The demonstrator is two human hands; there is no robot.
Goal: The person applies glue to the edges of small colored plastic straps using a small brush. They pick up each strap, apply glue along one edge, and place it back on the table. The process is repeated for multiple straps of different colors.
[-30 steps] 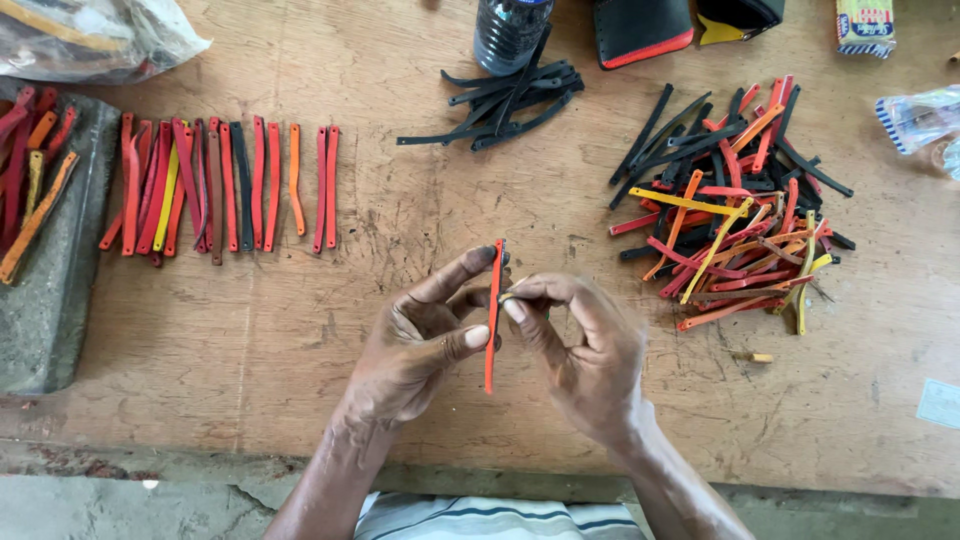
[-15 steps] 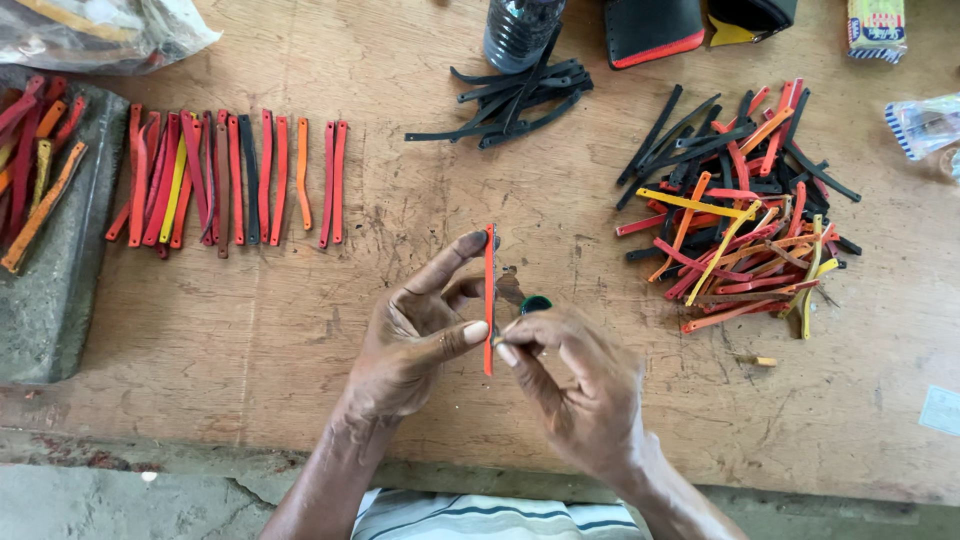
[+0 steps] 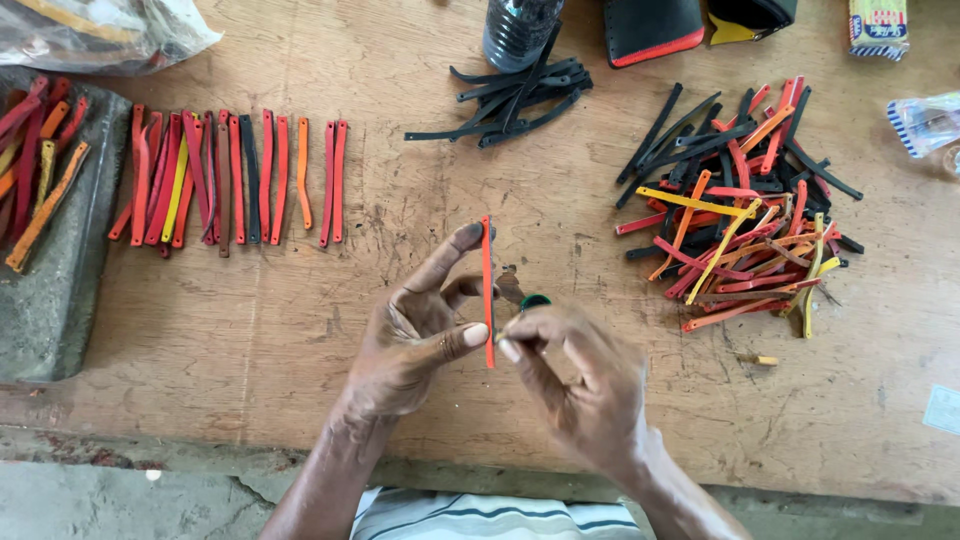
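The left hand (image 3: 420, 340) is pinching a thin orange strip (image 3: 487, 290), thumb pressing near its lower end and the index fingertip bracing the top, so the grip is closed on the strip and holding it upright just above the desk (image 3: 300, 330). The right hand (image 3: 585, 385) is coming in against the lower end of the same strip, its fingers curled shut around a small tool with a green tip (image 3: 533, 300); what kind of tool it is, I cannot tell.

That strip is looking light and narrow, flat like cut leather or rubber, and it is staying straight between two fingertips, so it is probably springy rather than limp. Judging by that, the ends are the places to take it; a pinch in the middle would likely let it bow or twist.

Moving outward, a neat row of red and orange strips (image 3: 230, 180) is lying well to the left, with more on a grey stone block (image 3: 50, 300). A jumbled pile of mixed strips (image 3: 740, 210) is sitting to the right, and a bundle of black strips (image 3: 510, 100) is resting beside a dark bottle (image 3: 518, 28) at the far edge.
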